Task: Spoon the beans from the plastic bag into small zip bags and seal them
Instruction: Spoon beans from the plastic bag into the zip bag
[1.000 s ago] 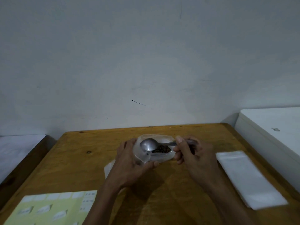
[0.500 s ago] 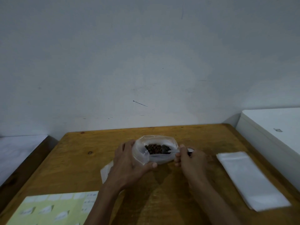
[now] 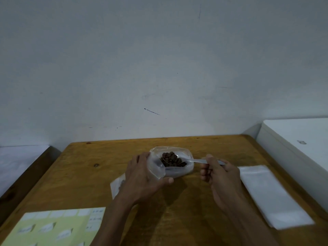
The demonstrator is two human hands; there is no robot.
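Right hand (image 3: 220, 176) fingers pinch the spoon (image 3: 197, 161) handle, its bowl sunk among the beans (image 3: 170, 158), while the left hand (image 3: 142, 176) curls round the plastic bag (image 3: 177, 172) near the tabletop's (image 3: 195, 219) far edge — thin, limp, probably slippery film — best gripped at its mouth.

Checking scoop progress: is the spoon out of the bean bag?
No, the spoon held by the right hand reaches into the bean bag.
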